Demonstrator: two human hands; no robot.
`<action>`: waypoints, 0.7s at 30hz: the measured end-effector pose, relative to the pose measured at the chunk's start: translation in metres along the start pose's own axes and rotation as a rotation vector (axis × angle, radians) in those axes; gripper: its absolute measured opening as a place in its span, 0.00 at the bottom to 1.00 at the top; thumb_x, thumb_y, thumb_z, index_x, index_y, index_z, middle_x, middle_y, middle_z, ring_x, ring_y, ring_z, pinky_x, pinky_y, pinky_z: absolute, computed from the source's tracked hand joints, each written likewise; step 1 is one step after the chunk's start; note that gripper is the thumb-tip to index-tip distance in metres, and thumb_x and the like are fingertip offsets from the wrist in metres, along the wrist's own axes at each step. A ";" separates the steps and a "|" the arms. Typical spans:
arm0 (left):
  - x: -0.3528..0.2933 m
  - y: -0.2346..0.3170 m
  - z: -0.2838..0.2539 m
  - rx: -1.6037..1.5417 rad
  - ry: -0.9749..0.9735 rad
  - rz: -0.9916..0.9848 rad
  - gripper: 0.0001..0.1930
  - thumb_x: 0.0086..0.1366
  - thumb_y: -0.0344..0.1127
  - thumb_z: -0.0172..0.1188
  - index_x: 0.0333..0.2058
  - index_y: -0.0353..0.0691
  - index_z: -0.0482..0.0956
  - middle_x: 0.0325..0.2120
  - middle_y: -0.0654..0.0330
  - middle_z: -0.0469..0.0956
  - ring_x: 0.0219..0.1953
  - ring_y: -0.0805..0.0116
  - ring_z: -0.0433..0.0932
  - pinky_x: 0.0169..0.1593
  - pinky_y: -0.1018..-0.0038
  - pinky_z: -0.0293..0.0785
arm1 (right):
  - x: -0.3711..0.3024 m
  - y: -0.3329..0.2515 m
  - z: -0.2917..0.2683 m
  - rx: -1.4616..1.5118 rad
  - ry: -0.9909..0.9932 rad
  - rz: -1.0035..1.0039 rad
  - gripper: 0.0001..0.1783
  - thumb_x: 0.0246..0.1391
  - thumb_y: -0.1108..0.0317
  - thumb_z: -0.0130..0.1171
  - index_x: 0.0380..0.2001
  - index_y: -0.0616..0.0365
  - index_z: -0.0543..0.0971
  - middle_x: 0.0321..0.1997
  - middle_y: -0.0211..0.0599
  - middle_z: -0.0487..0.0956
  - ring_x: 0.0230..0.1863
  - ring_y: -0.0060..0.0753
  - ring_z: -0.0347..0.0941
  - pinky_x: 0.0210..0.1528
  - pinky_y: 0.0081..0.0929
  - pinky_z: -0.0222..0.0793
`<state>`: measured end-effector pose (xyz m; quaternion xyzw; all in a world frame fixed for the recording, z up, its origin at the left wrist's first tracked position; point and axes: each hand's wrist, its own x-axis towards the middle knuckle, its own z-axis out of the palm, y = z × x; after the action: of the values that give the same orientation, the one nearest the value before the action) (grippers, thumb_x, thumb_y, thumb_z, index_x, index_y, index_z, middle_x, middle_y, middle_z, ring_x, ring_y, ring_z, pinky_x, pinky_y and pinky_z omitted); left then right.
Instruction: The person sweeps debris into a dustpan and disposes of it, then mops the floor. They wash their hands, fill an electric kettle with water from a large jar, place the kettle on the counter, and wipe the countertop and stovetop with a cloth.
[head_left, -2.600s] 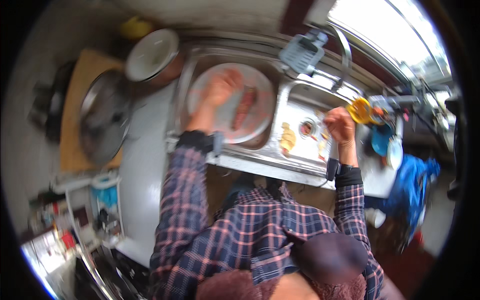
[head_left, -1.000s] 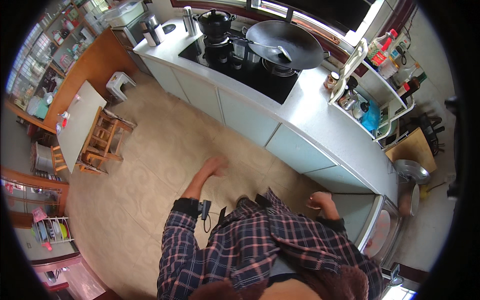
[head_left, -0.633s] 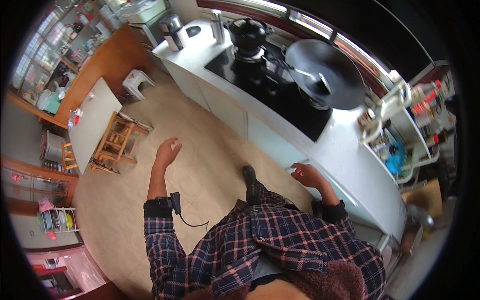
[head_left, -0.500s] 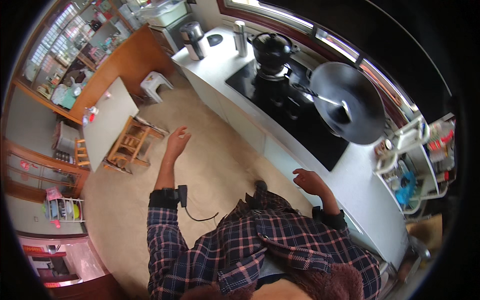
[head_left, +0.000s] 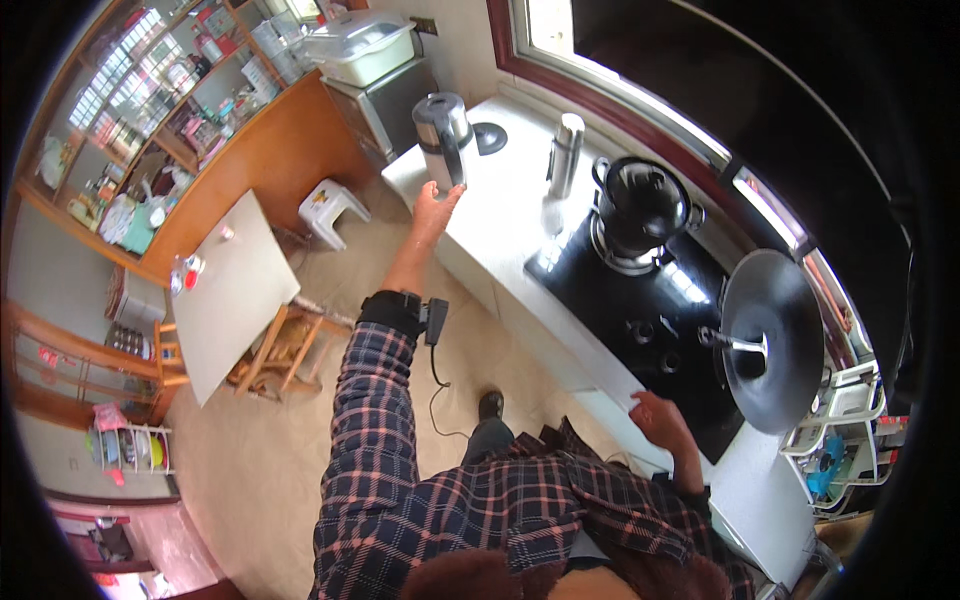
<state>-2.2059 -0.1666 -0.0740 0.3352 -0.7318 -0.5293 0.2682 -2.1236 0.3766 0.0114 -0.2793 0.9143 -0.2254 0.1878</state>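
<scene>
Two bare hands well apart, the left one up by a jug (head_left: 437,130)

Left hand (head_left: 432,212) is stretched forward, thumb and fingers parted, its tips at the lower end of the silver-and-white jug; whether they touch it I cannot tell; the jug stands upright just beyond that hand, on the pale worktop (head_left: 510,205), its black handle (head_left: 454,160) on the side nearer the thumb; past the jug, to the right of the same hand, lies a round black disc (head_left: 489,138); farther right of it stands a silver flask (head_left: 565,155), upright.

Right hand (head_left: 660,422) hangs by the near edge of the black hob (head_left: 600,290), fingers loosely bent, nothing visible in its grip; ahead of it, toward the far side of the hob, sits a lidded black pot (head_left: 642,205); to the right of this hand is a large dark wok (head_left: 785,300) with a spatula (head_left: 742,345) resting in it; farther right and nearer the wearer stands a white rack (head_left: 838,432); off to the left of the left hand, well below it, are a white stool (head_left: 325,207) and a pale table (head_left: 235,290) with a wooden chair (head_left: 290,350) at its edge.
</scene>
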 end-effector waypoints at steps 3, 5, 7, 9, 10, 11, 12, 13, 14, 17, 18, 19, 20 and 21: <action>0.047 0.007 0.043 -0.184 -0.095 -0.174 0.48 0.47 0.56 0.68 0.58 0.29 0.59 0.56 0.42 0.65 0.57 0.52 0.66 0.57 0.63 0.63 | -0.010 0.006 0.014 0.083 -0.031 0.170 0.15 0.50 0.67 0.56 0.42 0.59 0.76 0.20 0.45 0.76 0.23 0.33 0.74 0.28 0.28 0.69; 0.061 0.011 0.061 -0.423 -0.241 -0.348 0.44 0.46 0.52 0.70 0.57 0.35 0.63 0.55 0.49 0.66 0.57 0.50 0.65 0.55 0.47 0.62 | -0.028 0.009 0.027 0.103 -0.053 0.223 0.17 0.50 0.66 0.57 0.44 0.59 0.76 0.25 0.44 0.79 0.26 0.35 0.75 0.32 0.27 0.70; 0.066 0.017 0.072 -0.566 -0.263 -0.481 0.40 0.46 0.52 0.70 0.56 0.41 0.66 0.55 0.52 0.67 0.57 0.48 0.64 0.52 0.38 0.60 | -0.046 0.010 0.035 0.111 -0.076 0.402 0.19 0.49 0.65 0.57 0.45 0.60 0.75 0.31 0.46 0.81 0.33 0.39 0.78 0.37 0.28 0.72; 0.065 0.025 0.078 -0.678 -0.346 -0.579 0.39 0.46 0.53 0.70 0.55 0.44 0.67 0.54 0.54 0.67 0.56 0.49 0.64 0.53 0.36 0.58 | -0.053 0.008 0.039 0.043 -0.099 0.540 0.21 0.49 0.63 0.56 0.46 0.60 0.75 0.34 0.47 0.81 0.37 0.42 0.79 0.41 0.31 0.72; 0.063 0.029 0.079 -0.729 -0.379 -0.635 0.39 0.46 0.53 0.70 0.55 0.46 0.67 0.54 0.55 0.67 0.56 0.50 0.65 0.53 0.35 0.57 | -0.053 0.006 0.040 0.080 -0.104 0.449 0.21 0.49 0.63 0.56 0.46 0.60 0.75 0.34 0.47 0.81 0.37 0.42 0.79 0.41 0.31 0.72; 0.059 0.033 0.079 -0.778 -0.393 -0.700 0.38 0.46 0.54 0.70 0.54 0.47 0.68 0.53 0.55 0.68 0.55 0.51 0.65 0.53 0.34 0.56 | -0.051 0.005 0.037 0.081 -0.117 0.423 0.21 0.49 0.63 0.56 0.46 0.60 0.75 0.34 0.47 0.81 0.37 0.42 0.79 0.41 0.31 0.72; 0.053 0.037 0.079 -0.705 -0.396 -0.751 0.25 0.46 0.56 0.69 0.39 0.52 0.74 0.30 0.68 0.72 0.33 0.68 0.72 0.51 0.28 0.53 | -0.046 0.003 0.035 0.085 -0.095 0.376 0.21 0.49 0.63 0.56 0.46 0.60 0.75 0.34 0.47 0.81 0.37 0.42 0.79 0.41 0.32 0.72; 0.046 0.039 0.075 -0.658 -0.380 -0.732 0.24 0.47 0.57 0.69 0.37 0.52 0.74 0.27 0.70 0.71 0.29 0.71 0.71 0.50 0.28 0.53 | -0.038 0.002 0.031 0.078 -0.129 0.366 0.21 0.49 0.63 0.56 0.46 0.60 0.75 0.34 0.47 0.81 0.37 0.42 0.79 0.40 0.32 0.72; 0.039 0.042 0.071 -0.613 -0.377 -0.708 0.23 0.47 0.58 0.69 0.35 0.52 0.74 0.24 0.72 0.69 0.24 0.73 0.70 0.50 0.28 0.54 | -0.028 0.000 0.027 0.079 -0.128 0.323 0.20 0.49 0.63 0.56 0.46 0.60 0.75 0.34 0.48 0.81 0.36 0.42 0.79 0.40 0.32 0.72; 0.006 0.042 0.038 -0.603 -0.458 -0.620 0.24 0.47 0.60 0.66 0.32 0.47 0.75 0.24 0.68 0.70 0.28 0.68 0.71 0.39 0.39 0.68 | 0.019 -0.005 0.014 0.094 -0.163 0.190 0.19 0.49 0.64 0.56 0.44 0.61 0.75 0.32 0.48 0.80 0.35 0.41 0.78 0.38 0.31 0.72; -0.005 0.041 0.025 -0.599 -0.499 -0.596 0.22 0.48 0.59 0.66 0.29 0.47 0.75 0.21 0.69 0.70 0.26 0.69 0.71 0.34 0.46 0.73 | 0.039 -0.009 0.011 0.069 -0.201 0.216 0.18 0.49 0.64 0.56 0.44 0.61 0.75 0.31 0.48 0.80 0.34 0.40 0.78 0.37 0.31 0.72; -0.019 0.037 0.011 -0.554 -0.410 -0.536 0.21 0.48 0.58 0.66 0.26 0.47 0.74 0.19 0.69 0.71 0.23 0.71 0.70 0.24 0.61 0.73 | 0.068 -0.011 0.005 0.115 -0.167 0.045 0.16 0.50 0.65 0.56 0.42 0.61 0.76 0.30 0.47 0.80 0.32 0.38 0.78 0.36 0.28 0.72; -0.035 0.031 0.000 -0.573 -0.390 -0.425 0.20 0.47 0.57 0.67 0.25 0.47 0.74 0.20 0.68 0.72 0.22 0.75 0.70 0.20 0.71 0.70 | 0.101 -0.017 0.007 0.127 -0.122 -0.083 0.13 0.51 0.69 0.56 0.40 0.62 0.76 0.30 0.44 0.80 0.30 0.34 0.78 0.35 0.26 0.72; -0.050 0.024 -0.007 -0.579 -0.340 -0.351 0.19 0.47 0.55 0.68 0.25 0.47 0.75 0.19 0.68 0.71 0.21 0.77 0.68 0.19 0.76 0.65 | 0.136 -0.025 0.010 0.250 -0.117 -0.183 0.13 0.51 0.70 0.55 0.41 0.62 0.76 0.31 0.43 0.80 0.31 0.34 0.77 0.37 0.26 0.71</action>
<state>-2.1741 -0.1266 -0.0508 0.2732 -0.5174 -0.8001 0.1320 -2.2132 0.2740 -0.0133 -0.3483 0.8375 -0.3367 0.2526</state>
